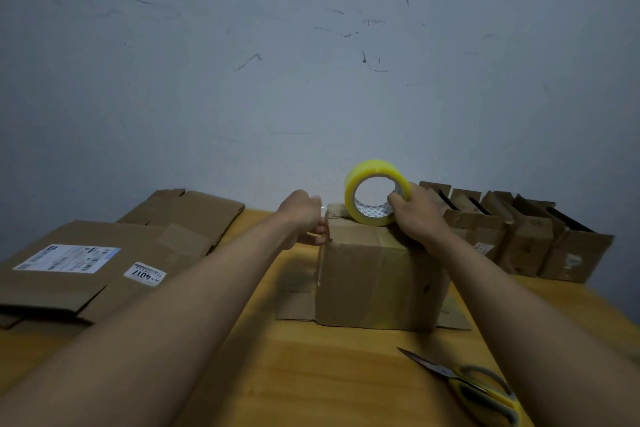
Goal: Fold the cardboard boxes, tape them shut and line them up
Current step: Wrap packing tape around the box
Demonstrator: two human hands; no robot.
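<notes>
Mid-taping at the centre of the frame: a folded cardboard box (377, 274) stands on the wooden bench (311, 374), its lower flaps splayed flat beneath it, while a roll of yellowish clear tape (375, 192) is set on edge on its top. The right hand (417, 215) curls round the roll, thumb hooked through the core. The left hand (304, 217) sits at the box's upper left corner, fingers bent as if pinching the loose tape end against the side — the strip itself is too faint to confirm. A glossy band down the box's front suggests tape already laid there, so this box looks part sealed, not finished.

Right of centre, a row of boxes (512, 236) stands side by side against the wall, some with top flaps apparently open — lined up, though how many are taped shut cannot be told. At lower left, a stack of flat cardboard (79, 274) bearing shipping labels, with more flattened sheets (194, 215) behind it, waits to be folded, so a fair share of the work seems left. Yellow-handled scissors (460, 381) lie at lower right, near the right forearm, ready for the cut.
</notes>
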